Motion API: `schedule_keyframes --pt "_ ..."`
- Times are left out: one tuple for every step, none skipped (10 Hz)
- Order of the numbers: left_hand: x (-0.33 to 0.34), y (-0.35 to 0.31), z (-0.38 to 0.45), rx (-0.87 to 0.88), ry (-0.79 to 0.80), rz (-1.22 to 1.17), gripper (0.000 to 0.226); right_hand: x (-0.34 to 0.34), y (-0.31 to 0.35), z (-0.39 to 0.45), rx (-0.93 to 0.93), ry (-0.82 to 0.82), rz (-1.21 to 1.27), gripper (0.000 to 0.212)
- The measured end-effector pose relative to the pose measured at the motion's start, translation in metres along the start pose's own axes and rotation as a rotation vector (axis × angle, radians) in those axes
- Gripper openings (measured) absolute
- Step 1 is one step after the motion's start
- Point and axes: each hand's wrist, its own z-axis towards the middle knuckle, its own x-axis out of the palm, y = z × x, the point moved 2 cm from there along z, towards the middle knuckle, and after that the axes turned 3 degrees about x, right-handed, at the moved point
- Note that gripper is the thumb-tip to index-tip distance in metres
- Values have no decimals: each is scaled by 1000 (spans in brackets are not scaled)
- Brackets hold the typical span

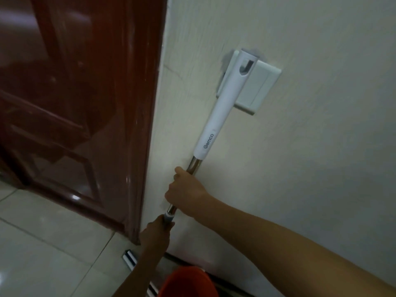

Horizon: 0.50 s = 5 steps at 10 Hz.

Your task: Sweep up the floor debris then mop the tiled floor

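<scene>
The right hand (186, 189) was wrapped around the steel shaft of the mop handle (222, 110); the left hand (156, 232) gripped its grey collar just below. The white upper grip leaned against the wall (310, 146), overlapping a switch plate (260, 82), beside the brown door (75, 103).

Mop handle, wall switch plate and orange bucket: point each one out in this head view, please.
Mop handle (216, 123), head view: on the white plastic grip above the metal pole.
Wall switch plate (260, 84), head view: on its flat white face, right of the handle.
Orange bucket (188, 281), head view: on its rim at the bottom edge.
</scene>
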Motion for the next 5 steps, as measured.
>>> schedule_keyframes --pt "0 -1 6 31 24 10 31 9 -3 5 50 32 37 18" --pt "-6 1 8 66 19 4 31 10 -6 5 97 53 44 20" --pt "-23 1 3 75 22 -7 33 5 -6 5 118 8 96 26" --pt "-42 3 -9 72 43 0 35 -4 -3 3 129 -22 144 35" --pt "-66 3 -28 49 44 35 34 -17 3 -7 134 -63 192 38"
